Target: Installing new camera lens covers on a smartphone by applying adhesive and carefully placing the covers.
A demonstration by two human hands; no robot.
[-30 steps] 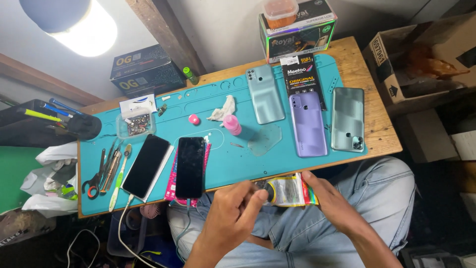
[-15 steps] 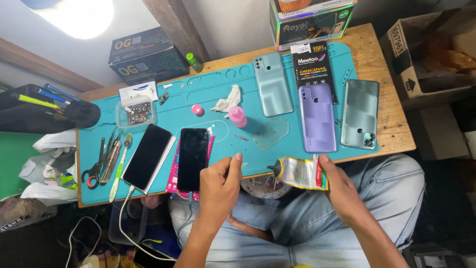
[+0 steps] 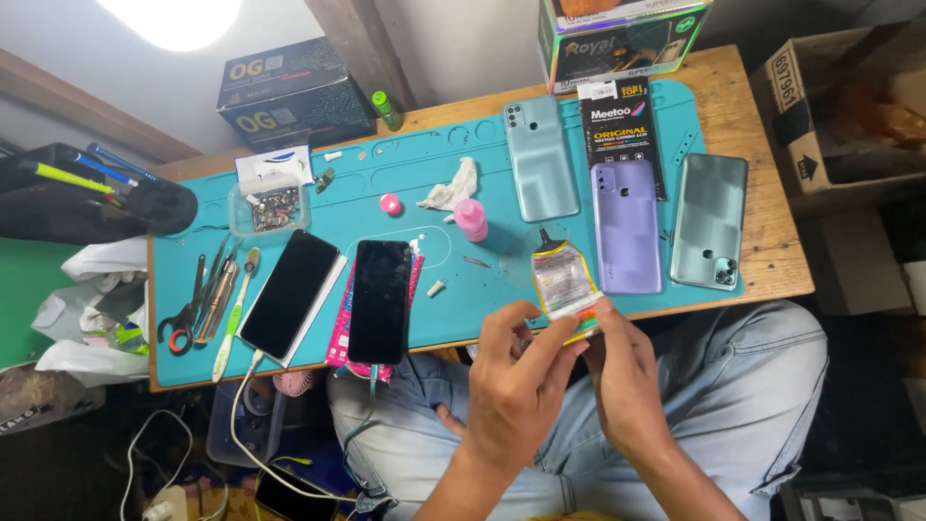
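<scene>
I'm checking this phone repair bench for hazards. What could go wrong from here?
1. The squeezed tube, held in the left hand and right hand, points its black nozzle over the mat near the lilac phone back; a drip might land on it.
2. The black phone overhangs the front edge of the mat with a cable hanging from it; a snag could pull it off.
</scene>
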